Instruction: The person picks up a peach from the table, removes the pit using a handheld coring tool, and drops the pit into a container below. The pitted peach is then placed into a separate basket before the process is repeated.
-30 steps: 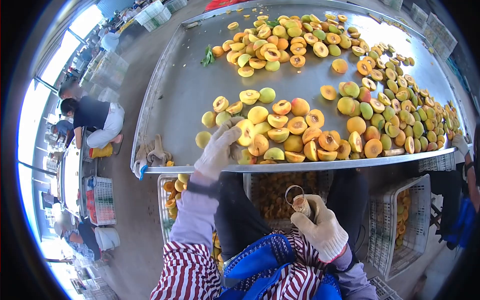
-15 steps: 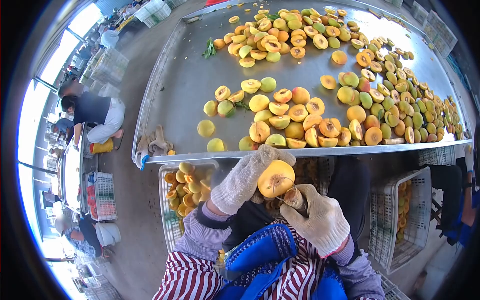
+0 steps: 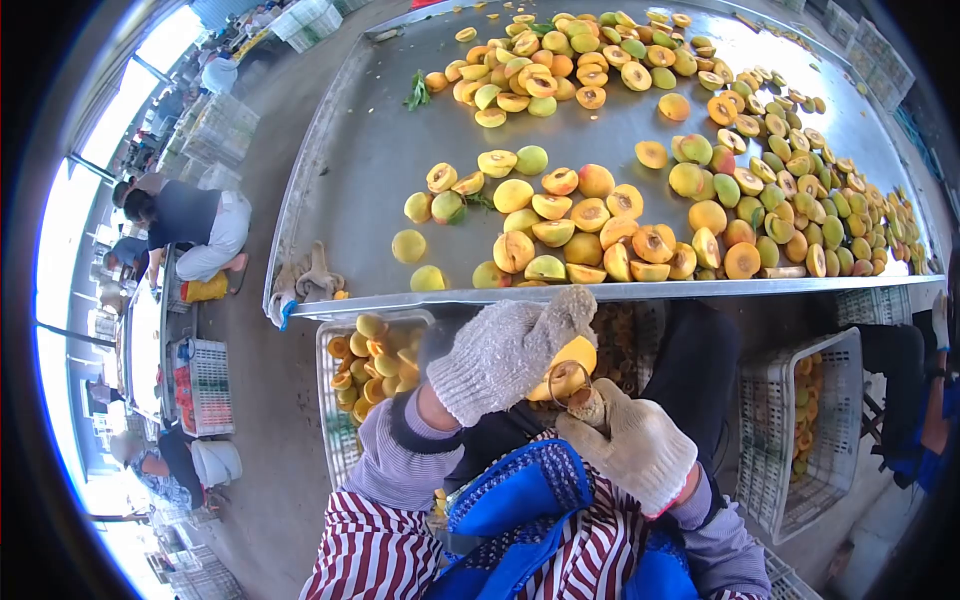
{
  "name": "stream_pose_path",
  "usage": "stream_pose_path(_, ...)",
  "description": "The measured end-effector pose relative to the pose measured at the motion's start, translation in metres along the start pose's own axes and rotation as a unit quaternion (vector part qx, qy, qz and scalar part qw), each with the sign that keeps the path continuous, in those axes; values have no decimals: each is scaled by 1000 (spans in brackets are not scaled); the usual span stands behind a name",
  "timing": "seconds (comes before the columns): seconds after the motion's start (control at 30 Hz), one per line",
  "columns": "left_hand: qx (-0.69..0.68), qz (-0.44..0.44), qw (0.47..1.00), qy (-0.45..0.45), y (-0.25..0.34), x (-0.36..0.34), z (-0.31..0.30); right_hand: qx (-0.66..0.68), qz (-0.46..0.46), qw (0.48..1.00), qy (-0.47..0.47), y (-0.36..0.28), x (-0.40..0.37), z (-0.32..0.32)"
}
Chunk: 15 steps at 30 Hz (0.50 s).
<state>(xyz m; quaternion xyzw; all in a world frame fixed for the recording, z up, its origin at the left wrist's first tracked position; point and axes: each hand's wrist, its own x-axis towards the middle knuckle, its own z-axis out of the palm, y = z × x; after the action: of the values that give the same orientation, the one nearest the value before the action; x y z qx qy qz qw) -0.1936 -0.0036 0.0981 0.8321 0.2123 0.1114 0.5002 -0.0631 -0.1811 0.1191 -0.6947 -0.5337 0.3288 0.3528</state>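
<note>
In a white knitted glove, my left hand (image 3: 505, 352) is closed round a yellow peach half (image 3: 574, 358) just in front of the table's near edge. The glove covers much of the fruit. My right hand (image 3: 640, 445), also gloved, grips the short handle of a pitting tool (image 3: 588, 405). Its thin wire loop overlaps the cut face of the peach half. Beyond my hands, cut peach halves (image 3: 575, 240) lie spread on the metal table (image 3: 360, 190), some cut side up, some skin side up.
Below the table edge on the left stands a crate (image 3: 332, 400) of peach halves; another crate (image 3: 800, 440) is on the right. Worn gloves (image 3: 305, 280) lie at the table's left corner. A bigger peach heap (image 3: 800, 200) covers its right side. People work at the far left.
My left hand has turned over the peach half, so less of its cut face shows. The tool's wire loop now stands more clearly in view at the fruit.
</note>
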Motion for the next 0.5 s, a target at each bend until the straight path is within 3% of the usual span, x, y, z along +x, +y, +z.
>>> stream_pose_path(0.07,7,-30,999,-37,16,6,-1,55,28,998,-10,-1,-1,-3)
stream_pose_path(0.13,-225,122,967,-12,21,8,4,114,54,992,-20,-3,-1,-8)
stream_pose_path(0.17,-303,54,951,-38,26,-2,2,125,54,991,-15,-4,0,-11)
stream_pose_path(0.2,-300,55,951,-42,30,-8,12,135,54,989,-7,-5,1,-14)
stream_pose_path(0.27,-448,23,891,75,36,-16,38,112,88,989,-28,-4,1,-19)
stream_pose_path(0.33,-374,29,920,114,37,-18,39,88,120,987,-59,-2,-1,-18)
stream_pose_path(0.4,-175,-3,983,63,35,-14,24,106,95,987,-70,3,-3,-12)
stream_pose_path(0.43,-73,44,995,45,33,-6,18,106,95,987,-72,7,-2,-9)
stream_pose_path(0.47,-73,41,995,45,38,-2,12,77,87,989,-93,11,-2,-5)
stream_pose_path(0.5,-13,-24,999,-23,47,1,5,47,78,990,-111,12,-1,-3)
